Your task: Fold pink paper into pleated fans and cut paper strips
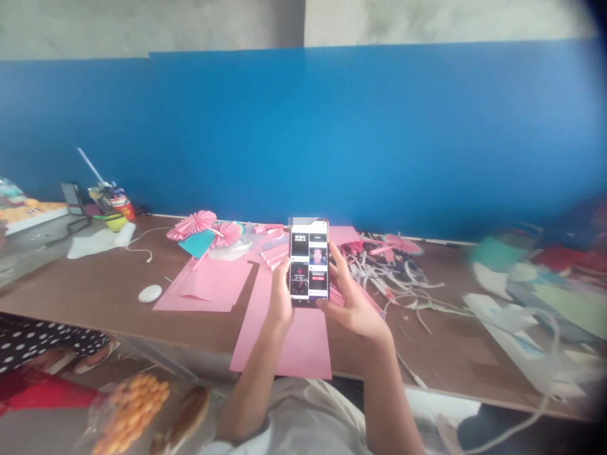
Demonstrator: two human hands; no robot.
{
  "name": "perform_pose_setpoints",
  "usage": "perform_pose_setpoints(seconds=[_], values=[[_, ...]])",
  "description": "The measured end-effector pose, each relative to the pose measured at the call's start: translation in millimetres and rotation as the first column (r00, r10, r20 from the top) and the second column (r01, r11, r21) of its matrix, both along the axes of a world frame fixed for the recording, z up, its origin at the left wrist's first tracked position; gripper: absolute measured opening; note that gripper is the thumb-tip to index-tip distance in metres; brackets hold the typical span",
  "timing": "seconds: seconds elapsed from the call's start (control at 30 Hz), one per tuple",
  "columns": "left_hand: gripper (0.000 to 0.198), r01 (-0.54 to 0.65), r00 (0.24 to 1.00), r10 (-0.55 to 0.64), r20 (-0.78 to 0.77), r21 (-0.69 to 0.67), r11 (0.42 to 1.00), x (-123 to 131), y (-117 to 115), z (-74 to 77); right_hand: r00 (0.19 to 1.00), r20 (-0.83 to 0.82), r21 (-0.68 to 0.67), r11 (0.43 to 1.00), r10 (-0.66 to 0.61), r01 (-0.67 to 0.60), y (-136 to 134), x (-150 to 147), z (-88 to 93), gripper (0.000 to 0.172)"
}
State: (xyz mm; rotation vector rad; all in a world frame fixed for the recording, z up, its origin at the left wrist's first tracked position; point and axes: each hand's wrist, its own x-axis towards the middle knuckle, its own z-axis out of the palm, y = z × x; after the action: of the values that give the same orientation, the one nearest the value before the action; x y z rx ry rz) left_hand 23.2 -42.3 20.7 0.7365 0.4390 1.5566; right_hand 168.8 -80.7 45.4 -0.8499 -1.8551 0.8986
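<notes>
The left hand (281, 298) and right hand (355, 303) grip a slim black smartphone (309, 262) upright, above a large pink paper sheet (303, 347).

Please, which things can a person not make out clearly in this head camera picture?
- Phone: screen text too small; top edge covered by a blurred patch.
- Left hand: fingers hidden behind the phone.
- Coloured things at the table's right end: blurred.
- Clear bag of orange items: cut off by the bottom edge.

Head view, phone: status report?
Left hand and right hand gripping phone, upright. Pink paper beneath, hands clear of it.
</notes>
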Motion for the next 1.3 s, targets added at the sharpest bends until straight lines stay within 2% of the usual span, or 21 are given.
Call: perform_pose_setpoints(seconds=[0.63, 0.8, 0.97, 1.2, 1.3], values=[[0.042, 0.011, 1.000, -0.011, -0.012, 0.006, 1.000, 0, 0, -0.6, 1.000, 0.012, 0.032, 0.999, -0.015, 0.015, 0, 0, -1.6, 0.104], [0.042, -0.014, 0.999, 0.014, -0.035, 0.006, 1.000, 2, -1, -2.5, 0.996, 0.058, 0.056, 0.996, -0.071, 0.068, 0, -5, -2.1, 0.103], [0.044, -0.094, 0.994, 0.095, -0.058, 0.006, 0.996, 4, -1, -5.1, 0.965, 0.138, 0.151, 0.968, -0.223, 0.202, 0, -20, -2.4, 0.106], [0.046, -0.079, 0.996, 0.080, -0.028, 0.041, 0.996, 4, -3, -2.4, 0.942, 0.161, 0.149, 0.950, -0.296, 0.273, 1, -31, -4.4, 0.112], [0.047, -0.050, 0.999, 0.050, -0.006, 0.028, 0.998, 2, -3, 0.2, 0.976, 0.097, 0.091, 0.978, -0.195, 0.187, 1, -22, -3.2, 0.108]])
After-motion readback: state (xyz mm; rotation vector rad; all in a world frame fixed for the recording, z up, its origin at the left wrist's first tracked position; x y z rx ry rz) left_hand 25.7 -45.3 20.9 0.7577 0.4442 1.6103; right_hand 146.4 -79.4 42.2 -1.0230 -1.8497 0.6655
